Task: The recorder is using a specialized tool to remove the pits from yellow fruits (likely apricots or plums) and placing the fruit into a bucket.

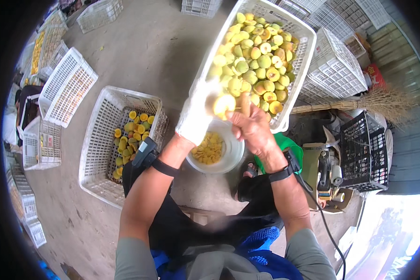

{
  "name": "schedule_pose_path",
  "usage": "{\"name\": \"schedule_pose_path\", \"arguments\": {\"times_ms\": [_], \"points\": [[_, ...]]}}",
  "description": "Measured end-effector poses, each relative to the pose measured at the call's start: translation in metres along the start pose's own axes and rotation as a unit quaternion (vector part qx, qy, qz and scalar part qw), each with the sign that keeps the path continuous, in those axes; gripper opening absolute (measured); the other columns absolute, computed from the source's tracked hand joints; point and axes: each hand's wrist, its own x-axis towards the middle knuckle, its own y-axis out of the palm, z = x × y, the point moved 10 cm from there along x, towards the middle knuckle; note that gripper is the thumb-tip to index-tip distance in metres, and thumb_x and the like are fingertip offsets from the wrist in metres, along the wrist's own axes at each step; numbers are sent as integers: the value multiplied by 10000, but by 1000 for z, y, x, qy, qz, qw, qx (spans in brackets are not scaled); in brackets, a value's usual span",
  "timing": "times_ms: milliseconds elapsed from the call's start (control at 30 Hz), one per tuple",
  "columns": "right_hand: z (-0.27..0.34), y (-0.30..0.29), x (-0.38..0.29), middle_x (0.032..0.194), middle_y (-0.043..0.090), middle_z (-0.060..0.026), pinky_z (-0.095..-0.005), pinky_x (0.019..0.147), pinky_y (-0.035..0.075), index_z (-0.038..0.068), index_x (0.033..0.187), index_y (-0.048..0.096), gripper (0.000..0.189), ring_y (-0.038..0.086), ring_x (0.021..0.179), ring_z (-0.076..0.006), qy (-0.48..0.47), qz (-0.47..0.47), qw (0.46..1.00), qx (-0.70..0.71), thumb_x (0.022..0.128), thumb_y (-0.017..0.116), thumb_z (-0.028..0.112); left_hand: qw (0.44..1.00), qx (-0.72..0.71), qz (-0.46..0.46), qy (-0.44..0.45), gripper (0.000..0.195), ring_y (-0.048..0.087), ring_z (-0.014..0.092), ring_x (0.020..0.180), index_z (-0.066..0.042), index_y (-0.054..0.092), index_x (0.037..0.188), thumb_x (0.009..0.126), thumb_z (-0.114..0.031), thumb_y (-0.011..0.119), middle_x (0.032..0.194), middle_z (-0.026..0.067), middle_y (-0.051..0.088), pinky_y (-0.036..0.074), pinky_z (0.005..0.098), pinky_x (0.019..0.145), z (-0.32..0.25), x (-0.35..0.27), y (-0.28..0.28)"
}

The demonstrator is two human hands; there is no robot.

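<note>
My left hand [201, 110], in a white glove and overexposed, holds a cut yellow-green fruit [224, 106], which looks like a peach or an apricot. Bare, my right hand [253, 127] grips the wooden handle of a tool [245, 104] and touches the fruit with thumb and fingers; the tool's working end is hard to see. Both hands are at the near edge of a white plastic crate [302, 70] heaped with whole and halved fruit [264, 62]. Below them, a pale bucket [232, 155] contains yellow pieces [210, 148].
Left of my knees stands a white crate [98, 129] with halved fruit [136, 129]. Stacked crates [336, 63], a twig broom [378, 101], a black crate [364, 150] and a box of tools [325, 175] stand at the right. A cable [323, 210] runs from my right wrist.
</note>
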Motion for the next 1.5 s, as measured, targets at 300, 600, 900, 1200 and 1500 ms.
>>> {"name": "schedule_pose_path", "arguments": {"times_ms": [300,600,900,1200,1500], "points": [[19,11,-34,872,723,-189,-439,711,570,-60,1245,581,383,717,756,-361,-220,-145,936,-233,981,730,175,964,-219,-51,-142,709,551,296,1353,-1,455,1561,1128,-554,361,1534,158,542,448,433,1158,27,-12,17],[24,17,-58,938,708,-229,-507,663,559,35,1300,627,358,696,779,-449,-280,-164,866,-379,977,698,172,985,-127,-25,-112,788,496,424,1422,-17,342,1624,1110,-615,325,1642,206,416,430,540,1168,11,-4,30],[19,19,-58,885,695,-222,-510,610,552,21,1270,641,341,684,698,-430,-282,-172,855,-399,972,701,177,991,-75,-18,-109,779,543,393,1385,-5,394,1594,1114,-614,311,1616,192,458,456,518,1146,16,-4,29],[14,33,-60,853,689,-235,-497,598,548,-36,1251,624,356,680,669,-424,-308,-134,844,-418,981,682,189,987,-80,-68,-120,817,679,379,1156,30,457,1544,1099,-645,342,1537,215,546,567,494,960,18,-7,15],[7,35,-55,850,689,-243,-509,618,548,-28,1213,630,313,677,691,-447,-312,-99,856,-401,989,674,186,965,-17,-68,-251,880,651,398,1226,34,482,1525,1080,-699,284,1517,244,552,548,493,1029,31,-12,0]]}}
